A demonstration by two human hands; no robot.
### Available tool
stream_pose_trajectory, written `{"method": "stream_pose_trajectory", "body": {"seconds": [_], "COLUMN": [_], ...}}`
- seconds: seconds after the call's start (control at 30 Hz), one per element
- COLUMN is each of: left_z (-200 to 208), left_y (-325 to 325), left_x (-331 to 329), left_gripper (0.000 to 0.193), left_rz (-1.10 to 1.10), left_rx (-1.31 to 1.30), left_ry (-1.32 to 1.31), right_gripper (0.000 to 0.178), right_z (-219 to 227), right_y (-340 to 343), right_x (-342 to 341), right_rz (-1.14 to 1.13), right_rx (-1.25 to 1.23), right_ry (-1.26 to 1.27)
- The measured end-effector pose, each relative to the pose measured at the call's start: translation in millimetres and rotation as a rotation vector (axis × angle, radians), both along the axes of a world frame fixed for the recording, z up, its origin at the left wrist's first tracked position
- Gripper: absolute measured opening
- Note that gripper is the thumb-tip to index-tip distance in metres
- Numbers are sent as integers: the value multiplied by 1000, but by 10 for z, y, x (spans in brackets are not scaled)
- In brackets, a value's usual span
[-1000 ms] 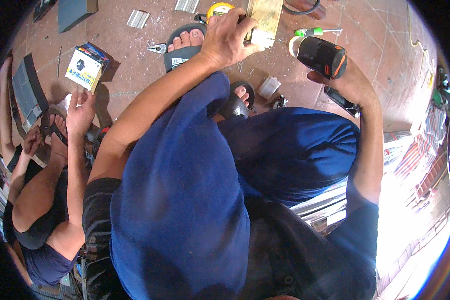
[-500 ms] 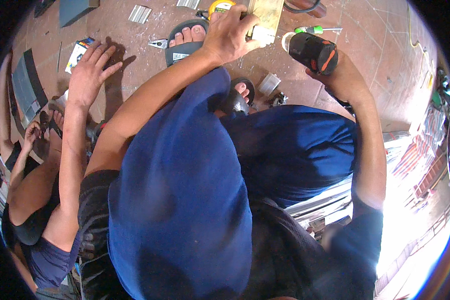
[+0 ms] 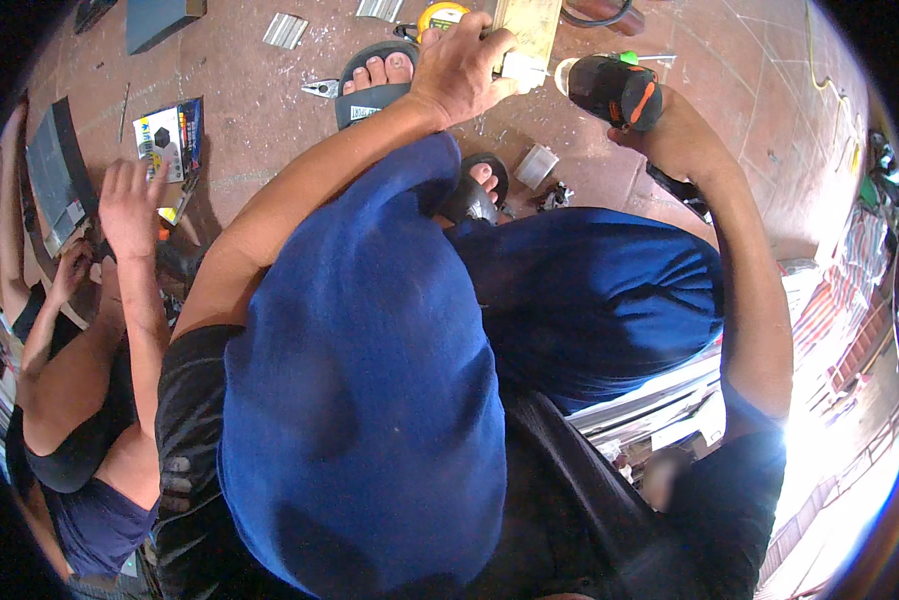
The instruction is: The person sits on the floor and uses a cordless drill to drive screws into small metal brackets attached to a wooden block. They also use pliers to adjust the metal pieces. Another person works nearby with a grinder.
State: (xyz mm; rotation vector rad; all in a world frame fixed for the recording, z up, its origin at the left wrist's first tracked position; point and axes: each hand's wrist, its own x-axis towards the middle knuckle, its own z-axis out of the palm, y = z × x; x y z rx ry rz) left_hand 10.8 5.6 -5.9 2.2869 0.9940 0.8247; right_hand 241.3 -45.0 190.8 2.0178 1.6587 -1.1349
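Left of drill (image 3: pixel 610 90): white-blue box (image 3: pixel 163 134), contents hidden.

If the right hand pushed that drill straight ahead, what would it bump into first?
The right hand has its drill pointing left, so probably the pale piece by the left hand, at the end of the wooden board. One view leaves the depth unclear.

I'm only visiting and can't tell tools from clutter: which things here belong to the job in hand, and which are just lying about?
Seemingly in use:
wooden board, at the left hand
pale piece at its end
power tool, in the right hand

Apparently lying about:
pliers
yellow tape measure
green-handled screwdriver
ribbed metal piece
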Motion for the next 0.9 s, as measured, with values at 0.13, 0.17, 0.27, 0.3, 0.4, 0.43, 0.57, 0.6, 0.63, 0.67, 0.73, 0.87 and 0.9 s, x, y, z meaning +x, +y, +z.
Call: {"method": "stream_pose_trajectory", "body": {"seconds": [0.13,0.17,0.27,0.3,0.4,0.43,0.57,0.6,0.63,0.67,0.73,0.87,0.9], "left_z": [107,133,187,200,228,237,281,293,304,314,324,332,333], "left_y": [1,6,31,27,32,31,10,4,-2,-9,-5,-28,-37], "left_x": [12,12,12,2,-3,4,41,50,58,63,69,108,119], "left_gripper": [55,56,57,56,54,53,51,50,50,49,48,45,45], "left_rz": [-13,-28,-80,-72,-44,-43,-16,-6,6,18,22,66,76], "left_rx": [28,44,-146,-102,-26,-42,-98,-103,-106,-110,-176,-238,-236], "left_ry": [-32,-46,-85,-75,-56,-60,-39,-43,-46,-49,-20,15,-12], "right_gripper": [42,42,41,40,40,40,42,42,41,41,39,36,35], "right_z": [-10,-21,-50,-57,-72,-77,-84,-75,-64,-46,-2,60,56], "right_y": [-29,-20,24,31,38,41,102,129,156,181,229,288,299], "right_x": [12,17,32,33,32,31,29,26,15,1,-36,-106,-114], "right_rz": [121,127,153,180,193,179,213,234,228,231,222,209,214], "right_rx": [167,168,138,130,151,138,100,76,66,51,8,-58,-60], "right_ry": [15,1,-27,-40,-32,-40,-45,-71,-61,-73,-101,-138,-141]}}
